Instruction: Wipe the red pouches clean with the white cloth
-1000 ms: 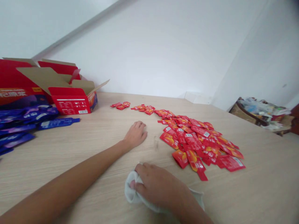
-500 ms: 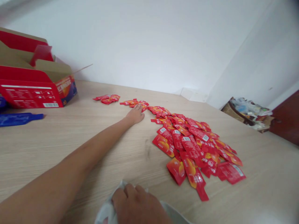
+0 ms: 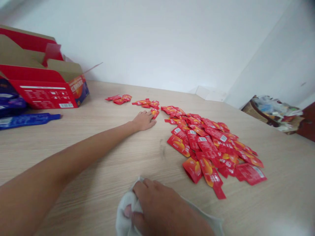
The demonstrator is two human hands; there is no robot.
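My left hand (image 3: pixel 144 120) lies on the wooden tabletop, its fingertips against a few small red sachets (image 3: pixel 154 113). These sachets sit in a short row at the far end of a large loose pile of red and orange sachets (image 3: pixel 209 147). Further left is a smaller cluster of the same sachets (image 3: pixel 118 99). My right hand (image 3: pixel 157 206) is at the near edge of the view, closed around a crumpled white cloth (image 3: pixel 125 213), and rests on the table to the front left of the pile.
An open red cardboard box (image 3: pixel 46 95) stands at the table's far left, with its flaps up. Blue and purple packets (image 3: pixel 27 120) lie beside it. The light wood table (image 3: pixel 73 154) meets white walls behind, and a heap of mixed clutter (image 3: pixel 273 114) sits beyond the right edge.
My left hand has slid forward to the small sachets. My right hand, still holding the cloth, has moved little, and the view has swung left.
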